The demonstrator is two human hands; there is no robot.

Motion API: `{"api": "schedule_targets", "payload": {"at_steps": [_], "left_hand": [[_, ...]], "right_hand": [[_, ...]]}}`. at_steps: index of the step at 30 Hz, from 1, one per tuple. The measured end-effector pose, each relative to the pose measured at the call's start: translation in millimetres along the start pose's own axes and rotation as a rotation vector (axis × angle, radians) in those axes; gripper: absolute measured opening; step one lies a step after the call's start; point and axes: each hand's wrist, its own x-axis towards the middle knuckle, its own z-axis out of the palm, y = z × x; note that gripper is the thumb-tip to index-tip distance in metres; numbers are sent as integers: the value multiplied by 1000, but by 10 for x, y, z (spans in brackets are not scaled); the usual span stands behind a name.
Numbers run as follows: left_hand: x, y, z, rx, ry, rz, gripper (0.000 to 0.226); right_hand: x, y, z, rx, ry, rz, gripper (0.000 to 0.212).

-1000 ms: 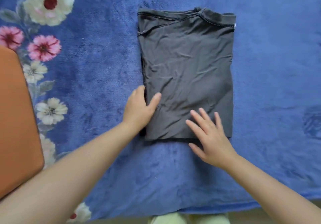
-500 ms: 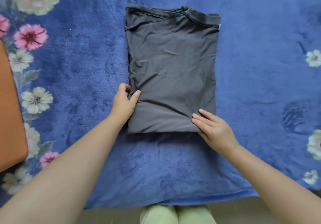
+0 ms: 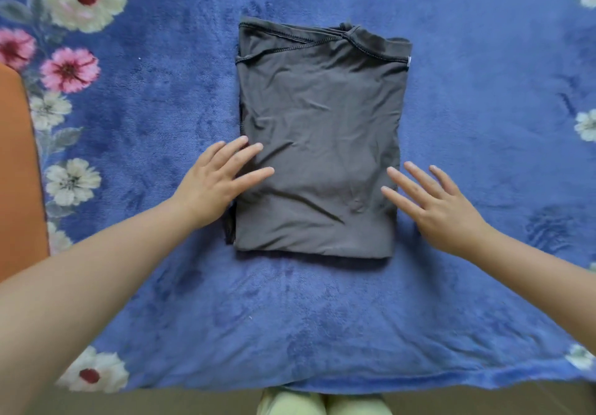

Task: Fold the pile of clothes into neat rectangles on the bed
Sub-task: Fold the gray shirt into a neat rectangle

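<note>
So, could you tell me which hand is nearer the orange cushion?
Left. The left hand rests on the folded grey garment's left edge; the right hand sits beyond its right edge.

garment: dark grey shirt [image 3: 319, 144], folded rectangle, flat on blue floral blanket [image 3: 483, 124]
left hand [image 3: 214, 185]: fingers straight, over shirt's left edge
right hand [image 3: 435, 208]: spread, fingertips at right edge
left edge: orange cushion [image 3: 17, 173]

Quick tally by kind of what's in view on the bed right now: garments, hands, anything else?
Folded grey garment: 1
Hands, left hand and right hand, both with fingers straight: 2
Blue floral blanket: 1
Orange object at the left edge, kind unclear: 1
Total: 5
</note>
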Motion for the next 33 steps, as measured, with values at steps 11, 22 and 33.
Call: {"api": "schedule_targets", "payload": {"at_steps": [11,22,33], "left_hand": [[383,-11,-51,-79,-349,159,81],[752,-363,-498,-1119,-398,-424,48],[1484,-495,-271,-1247,54,-1157,25]], "right_hand": [[564,40,184,49,-83,-190,46],[829,571,-381,1069,-576,273,27],[1411,660,-207,1666,29,1245,27]]}}
